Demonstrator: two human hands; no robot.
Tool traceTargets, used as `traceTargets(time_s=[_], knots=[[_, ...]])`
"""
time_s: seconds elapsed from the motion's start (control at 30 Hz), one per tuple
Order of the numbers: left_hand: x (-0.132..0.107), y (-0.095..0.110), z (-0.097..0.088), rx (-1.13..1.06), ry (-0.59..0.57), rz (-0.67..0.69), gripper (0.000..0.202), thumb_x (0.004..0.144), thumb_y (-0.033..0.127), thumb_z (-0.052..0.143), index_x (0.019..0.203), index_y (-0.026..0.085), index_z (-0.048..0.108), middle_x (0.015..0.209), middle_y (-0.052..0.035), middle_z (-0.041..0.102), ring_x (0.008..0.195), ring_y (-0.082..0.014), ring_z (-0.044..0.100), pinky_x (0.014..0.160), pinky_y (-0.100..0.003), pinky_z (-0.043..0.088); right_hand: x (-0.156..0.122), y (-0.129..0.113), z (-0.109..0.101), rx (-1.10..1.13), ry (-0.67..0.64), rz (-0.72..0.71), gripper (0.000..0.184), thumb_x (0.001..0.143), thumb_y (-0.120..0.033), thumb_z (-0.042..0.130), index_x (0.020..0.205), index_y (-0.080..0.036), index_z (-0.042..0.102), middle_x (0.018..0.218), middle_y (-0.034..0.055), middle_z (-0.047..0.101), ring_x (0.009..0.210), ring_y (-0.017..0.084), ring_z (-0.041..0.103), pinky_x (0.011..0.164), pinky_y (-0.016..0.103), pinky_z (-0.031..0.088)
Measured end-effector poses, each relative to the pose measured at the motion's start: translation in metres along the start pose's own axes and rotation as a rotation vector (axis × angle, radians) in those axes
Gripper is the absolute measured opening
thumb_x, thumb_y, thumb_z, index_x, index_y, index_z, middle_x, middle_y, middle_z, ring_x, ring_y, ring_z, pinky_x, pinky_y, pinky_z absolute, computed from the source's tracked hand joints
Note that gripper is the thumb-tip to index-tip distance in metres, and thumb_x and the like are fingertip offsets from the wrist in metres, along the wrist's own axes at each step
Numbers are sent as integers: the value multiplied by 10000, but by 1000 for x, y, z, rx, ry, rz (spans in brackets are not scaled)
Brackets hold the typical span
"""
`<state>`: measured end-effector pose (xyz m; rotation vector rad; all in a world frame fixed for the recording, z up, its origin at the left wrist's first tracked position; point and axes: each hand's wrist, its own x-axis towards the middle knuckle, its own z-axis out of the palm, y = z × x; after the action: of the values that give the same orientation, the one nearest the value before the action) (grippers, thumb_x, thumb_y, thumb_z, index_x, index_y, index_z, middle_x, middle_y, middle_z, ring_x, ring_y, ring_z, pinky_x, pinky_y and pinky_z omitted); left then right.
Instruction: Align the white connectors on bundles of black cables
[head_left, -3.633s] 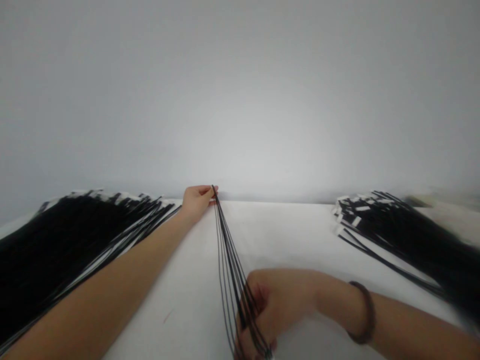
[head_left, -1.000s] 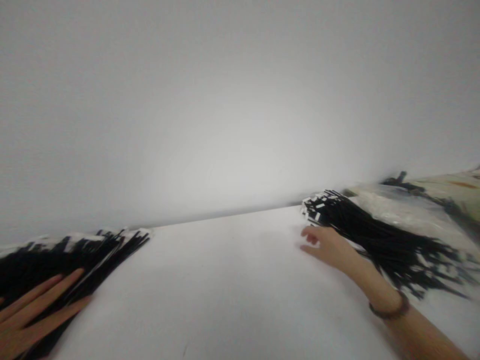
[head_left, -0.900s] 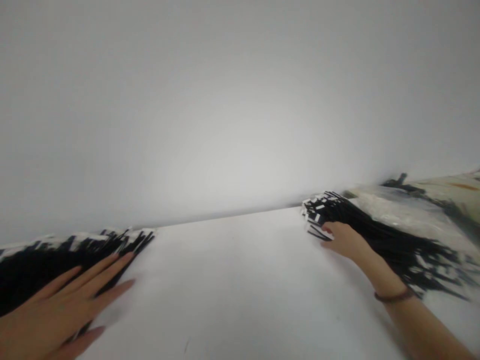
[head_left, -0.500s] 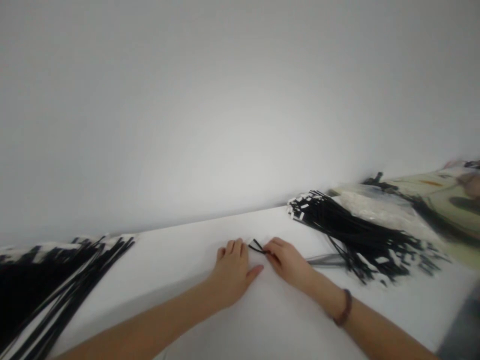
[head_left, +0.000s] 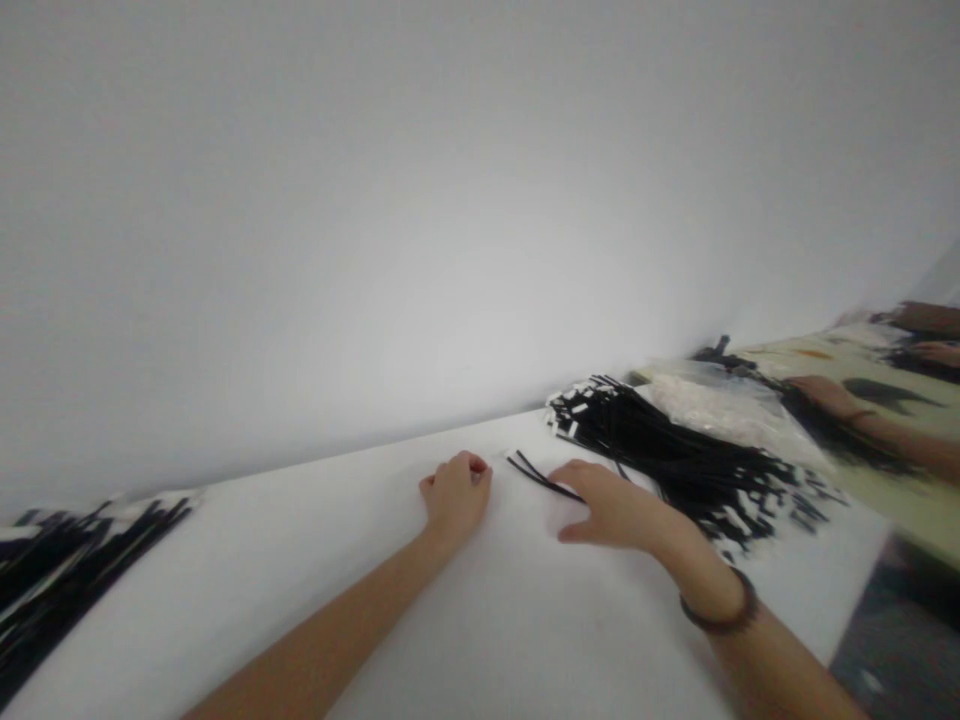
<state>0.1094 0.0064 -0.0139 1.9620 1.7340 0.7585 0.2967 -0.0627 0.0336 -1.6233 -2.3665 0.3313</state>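
Observation:
Two thin black cords point(head_left: 534, 474) lie on the white table, their ends forked toward the left. My right hand point(head_left: 611, 508), with a dark bracelet at the wrist, is over their other end. Its thumb stands apart from the fingers, which seem to rest on the cords without gripping them. Just left of the forked ends, my left hand point(head_left: 456, 492) is closed with the fingertips curled together. Whatever it pinches, if anything, is too small to make out. Behind my right hand lies a thick bundle of black cords with white ends point(head_left: 675, 440).
More black cords point(head_left: 82, 560) are piled at the left edge of the white table point(head_left: 300, 560). A clear plastic bag point(head_left: 720, 400) of pale pieces sits behind the right bundle. Farther right, a co-worker's hand point(head_left: 829, 398) reaches over dark cords. A wall rises along the back.
My right hand has loosened from its pinch on the cords and spread its thumb, shifting right. My left fingers have curled shut from lying flat. The view has swung to the right.

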Motion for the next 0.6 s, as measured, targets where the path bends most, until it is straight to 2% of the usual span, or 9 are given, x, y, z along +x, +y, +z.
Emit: traceTargets(time_s=[0.07, 0.13, 0.17, 0.27, 0.3, 0.37, 0.47, 0.53, 0.6], knots=[[-3, -2, 3, 37, 19, 46, 208, 750, 309, 417, 855, 189, 551, 855, -51, 632, 883, -219, 535, 813, -401, 270, -26, 18, -14, -121, -49, 104, 509, 558, -268, 658, 1041, -147, 554, 1026, 120, 551, 967, 261, 502, 863, 387, 379], [-6, -3, 5, 66, 30, 129, 265, 743, 319, 436, 964, 198, 518, 914, -52, 608, 895, -213, 519, 801, -383, 281, -53, 38, -16, -200, -20, 180, 459, 588, -243, 621, 1039, -187, 561, 1076, 107, 524, 996, 261, 491, 865, 390, 377], [-7, -2, 6, 84, 36, 186, 336, 742, 341, 443, 1049, 209, 483, 960, -57, 590, 916, -215, 506, 795, -375, 287, -66, 47, -12, -239, 38, 233, 447, 602, -248, 602, 1043, -185, 558, 1111, 115, 498, 1021, 270, 476, 861, 393, 380], [-6, 5, 12, 169, 42, 341, 518, 766, 450, 400, 1245, 264, 335, 1080, -82, 519, 990, -241, 452, 787, -377, 291, -97, 62, 5, -296, 163, 375, 464, 701, -252, 485, 1144, -113, 481, 1021, 141, 524, 925, 241, 532, 824, 376, 413], [-4, 9, 15, 201, 41, 362, 523, 780, 476, 362, 1265, 287, 314, 1092, -86, 504, 993, -248, 444, 782, -385, 291, -104, 63, 9, -296, 182, 387, 441, 725, -222, 435, 1148, -103, 472, 996, 138, 535, 893, 224, 547, 815, 362, 422], [2, 17, 20, 248, 34, 366, 469, 799, 506, 293, 1227, 332, 375, 1069, -83, 497, 964, -251, 449, 765, -396, 291, -111, 62, 11, -296, 201, 390, 420, 711, -169, 402, 1116, -98, 485, 962, 126, 554, 850, 203, 565, 791, 330, 437], [11, 25, 27, 276, 25, 323, 390, 795, 510, 305, 1076, 346, 521, 1012, -70, 496, 918, -242, 461, 751, -400, 294, -115, 66, -12, -339, 257, 432, 386, 671, -172, 433, 1045, -127, 515, 915, 97, 581, 749, 186, 582, 697, 298, 461], [16, 26, 28, 263, 9, 324, 339, 775, 484, 381, 1025, 332, 551, 1014, -61, 495, 925, -236, 459, 763, -395, 293, -117, 81, -36, -410, 333, 446, 354, 703, -197, 416, 1037, -163, 528, 907, 80, 592, 708, 180, 584, 663, 301, 461], [18, 25, 27, 222, -26, 351, 308, 753, 441, 442, 1013, 324, 558, 1031, -49, 502, 942, -228, 457, 779, -386, 294, -121, 105, -54, -470, 344, 414, 326, 720, -188, 398, 997, -191, 569, 938, 74, 597, 774, 192, 585, 722, 318, 449]])
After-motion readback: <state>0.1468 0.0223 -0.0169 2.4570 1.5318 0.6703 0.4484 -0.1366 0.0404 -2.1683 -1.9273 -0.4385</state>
